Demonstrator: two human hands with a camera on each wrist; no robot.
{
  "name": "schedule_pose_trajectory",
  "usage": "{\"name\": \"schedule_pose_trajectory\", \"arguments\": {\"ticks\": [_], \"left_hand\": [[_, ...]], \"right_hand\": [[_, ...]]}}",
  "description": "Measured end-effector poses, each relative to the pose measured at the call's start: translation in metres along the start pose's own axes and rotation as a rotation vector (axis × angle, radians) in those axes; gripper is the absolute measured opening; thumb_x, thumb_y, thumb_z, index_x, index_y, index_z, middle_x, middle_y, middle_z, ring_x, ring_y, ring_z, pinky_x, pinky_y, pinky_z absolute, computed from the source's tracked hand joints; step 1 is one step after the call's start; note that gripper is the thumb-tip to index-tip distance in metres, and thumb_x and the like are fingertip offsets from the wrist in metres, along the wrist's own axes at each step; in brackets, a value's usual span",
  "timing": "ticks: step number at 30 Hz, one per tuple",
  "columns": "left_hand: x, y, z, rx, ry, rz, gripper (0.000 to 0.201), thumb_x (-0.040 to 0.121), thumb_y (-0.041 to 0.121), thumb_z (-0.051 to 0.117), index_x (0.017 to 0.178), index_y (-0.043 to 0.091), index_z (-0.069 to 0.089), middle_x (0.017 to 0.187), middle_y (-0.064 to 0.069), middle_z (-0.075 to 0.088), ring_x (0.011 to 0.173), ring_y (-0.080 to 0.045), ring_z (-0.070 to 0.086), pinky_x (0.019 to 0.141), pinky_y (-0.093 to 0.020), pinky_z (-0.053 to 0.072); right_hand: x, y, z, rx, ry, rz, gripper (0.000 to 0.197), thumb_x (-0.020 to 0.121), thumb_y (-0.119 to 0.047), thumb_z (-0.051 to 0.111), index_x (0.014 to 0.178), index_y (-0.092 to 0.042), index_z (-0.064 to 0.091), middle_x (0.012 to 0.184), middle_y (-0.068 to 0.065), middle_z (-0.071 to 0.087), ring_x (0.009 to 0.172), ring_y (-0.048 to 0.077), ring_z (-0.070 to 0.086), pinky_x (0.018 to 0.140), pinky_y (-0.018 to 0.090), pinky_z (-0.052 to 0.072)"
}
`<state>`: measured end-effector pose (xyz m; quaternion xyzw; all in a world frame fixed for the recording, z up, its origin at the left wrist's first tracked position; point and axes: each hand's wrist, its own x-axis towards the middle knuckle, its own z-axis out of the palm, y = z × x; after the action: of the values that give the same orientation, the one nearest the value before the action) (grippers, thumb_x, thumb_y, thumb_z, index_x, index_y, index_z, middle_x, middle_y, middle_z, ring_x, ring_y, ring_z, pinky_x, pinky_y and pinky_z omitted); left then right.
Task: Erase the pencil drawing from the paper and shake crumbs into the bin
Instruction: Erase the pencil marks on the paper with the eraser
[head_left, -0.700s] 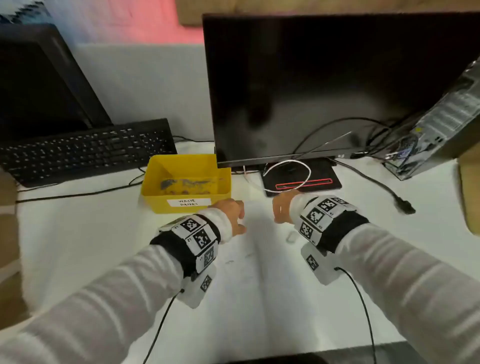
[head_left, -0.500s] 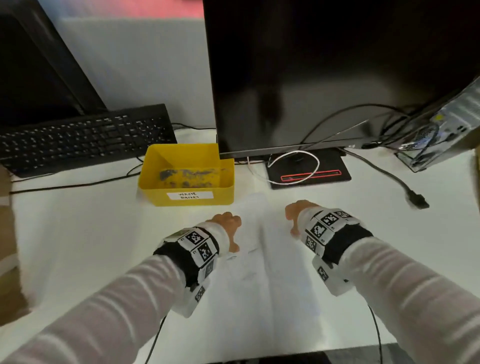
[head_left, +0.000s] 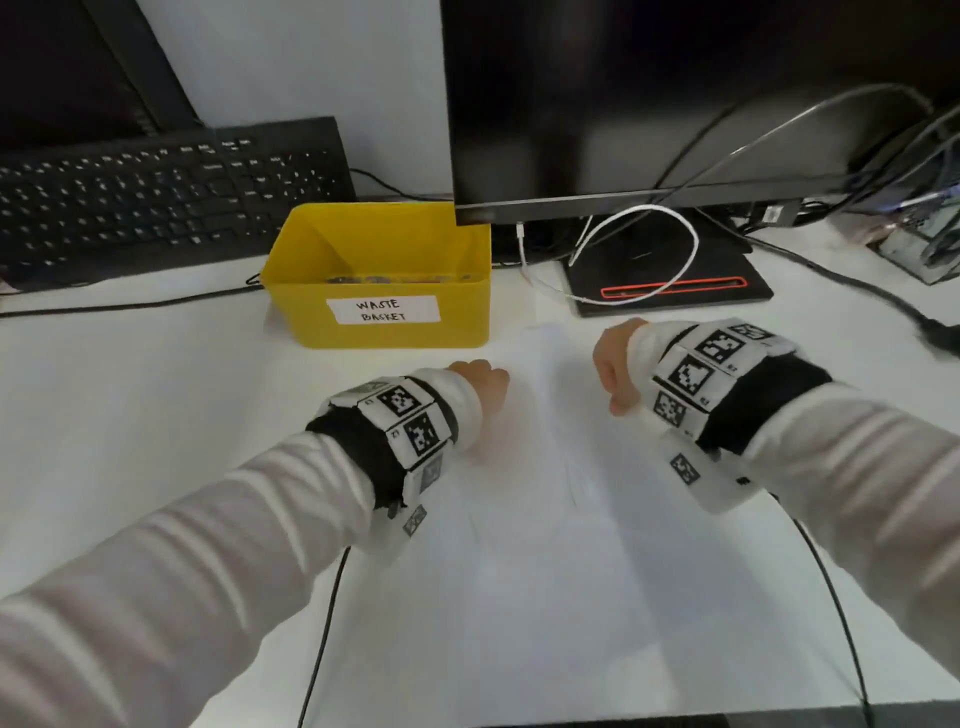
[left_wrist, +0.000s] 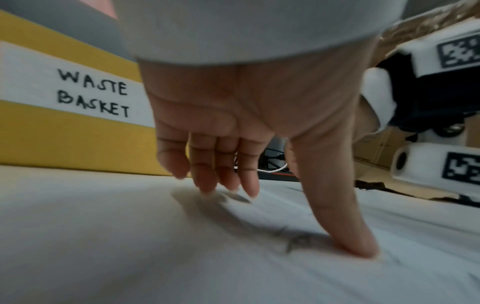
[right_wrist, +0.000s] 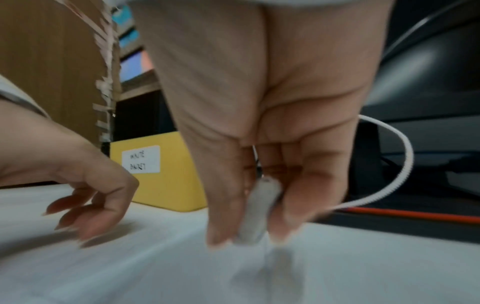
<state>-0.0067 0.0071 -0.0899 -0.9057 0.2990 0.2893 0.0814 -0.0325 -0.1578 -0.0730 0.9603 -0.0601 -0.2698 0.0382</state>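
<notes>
White desk (head_left: 130, 415). Directly on it: sheet of white paper (head_left: 545, 545) at the near middle, faint pencil marks (left_wrist: 298, 240) on its surface; yellow bin (head_left: 384, 280) labelled "WASTE BASKET" just behind the paper; black keyboard (head_left: 156, 197) at back left; black monitor base (head_left: 670, 275) with red stripe at back right, white cable (head_left: 644, 213) looped over it; black cables (head_left: 857, 280) trailing right.
</notes>
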Motion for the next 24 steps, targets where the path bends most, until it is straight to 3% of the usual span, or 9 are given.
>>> {"name": "schedule_pose_trajectory", "arguments": {"ticks": [2, 4, 8, 12, 15, 18, 21, 24], "left_hand": [[-0.005, -0.001, 0.013, -0.026, 0.079, -0.016, 0.073, 0.069, 0.055, 0.072, 0.121, 0.012, 0.043, 0.127, -0.005, 0.045, 0.114, -0.025, 0.048, 0.088, -0.032, 0.040], [-0.011, -0.003, 0.023, -0.066, 0.138, -0.045, 0.075, 0.070, 0.058, 0.070, 0.123, 0.013, 0.042, 0.128, -0.005, 0.043, 0.116, -0.025, 0.047, 0.093, -0.034, 0.040], [-0.027, -0.010, 0.028, -0.069, 0.219, -0.111, 0.088, 0.067, 0.063, 0.067, 0.136, 0.020, 0.034, 0.135, -0.005, 0.035, 0.130, -0.026, 0.034, 0.105, -0.041, 0.037], [-0.028, -0.021, 0.023, 0.048, 0.200, -0.123, 0.091, 0.073, 0.062, 0.063, 0.144, 0.017, 0.028, 0.142, -0.007, 0.031, 0.136, -0.027, 0.026, 0.112, -0.040, 0.029], [-0.018, -0.034, 0.021, 0.124, 0.074, -0.123, 0.106, 0.072, 0.069, 0.058, 0.150, 0.014, 0.011, 0.155, -0.009, 0.013, 0.145, -0.027, 0.012, 0.119, -0.040, 0.018], [-0.011, -0.038, 0.018, 0.180, -0.030, -0.105, 0.113, 0.074, 0.070, 0.054, 0.151, 0.014, -0.006, 0.159, -0.005, -0.007, 0.148, -0.023, -0.002, 0.121, -0.040, 0.008], [-0.017, -0.033, 0.008, 0.165, -0.057, -0.084, 0.108, 0.077, 0.066, 0.054, 0.151, 0.016, -0.007, 0.160, -0.001, -0.007, 0.148, -0.021, 0.001, 0.120, -0.038, 0.009], [-0.023, -0.038, 0.008, 0.168, -0.053, -0.085, 0.108, 0.079, 0.065, 0.054, 0.151, 0.015, -0.008, 0.160, -0.001, -0.008, 0.148, -0.021, 0.002, 0.120, -0.038, 0.009]], "right_hand": [[-0.003, -0.014, -0.003, 0.003, 0.168, -0.011, 0.035, 0.085, -0.026, 0.064, 0.115, -0.008, 0.061, 0.117, 0.010, 0.063, 0.088, 0.020, 0.052, 0.076, 0.027, 0.043], [-0.005, -0.030, -0.003, 0.040, 0.261, -0.022, 0.042, 0.089, -0.035, 0.057, 0.120, -0.007, 0.057, 0.123, 0.010, 0.060, 0.102, 0.024, 0.056, 0.086, 0.030, 0.045], [-0.008, -0.055, 0.011, 0.228, 0.240, -0.138, 0.034, 0.086, -0.030, 0.061, 0.116, -0.015, 0.059, 0.124, 0.005, 0.058, 0.111, 0.023, 0.057, 0.088, 0.028, 0.045], [0.000, -0.065, 0.019, 0.216, 0.195, -0.244, 0.035, 0.086, -0.026, 0.062, 0.121, -0.021, 0.060, 0.122, 0.000, 0.055, 0.116, 0.020, 0.053, 0.085, 0.022, 0.039], [0.011, -0.062, 0.010, 0.258, 0.174, -0.265, 0.034, 0.084, -0.026, 0.065, 0.117, -0.018, 0.063, 0.101, -0.004, 0.049, 0.093, 0.017, 0.054, 0.077, 0.021, 0.039], [0.021, -0.059, 0.001, 0.290, 0.165, -0.261, 0.033, 0.083, -0.027, 0.066, 0.115, -0.017, 0.064, 0.097, -0.004, 0.053, 0.078, 0.015, 0.057, 0.079, 0.024, 0.049], [0.021, -0.058, -0.003, 0.387, 0.180, -0.240, 0.029, 0.086, -0.026, 0.064, 0.112, -0.017, 0.063, 0.097, 0.002, 0.062, 0.061, 0.013, 0.058, 0.079, 0.026, 0.051], [0.014, -0.061, 0.004, 0.596, 0.125, -0.200, 0.022, 0.090, -0.026, 0.059, 0.107, -0.013, 0.061, 0.071, 0.003, 0.062, 0.051, 0.012, 0.057, 0.078, 0.031, 0.054]]}}
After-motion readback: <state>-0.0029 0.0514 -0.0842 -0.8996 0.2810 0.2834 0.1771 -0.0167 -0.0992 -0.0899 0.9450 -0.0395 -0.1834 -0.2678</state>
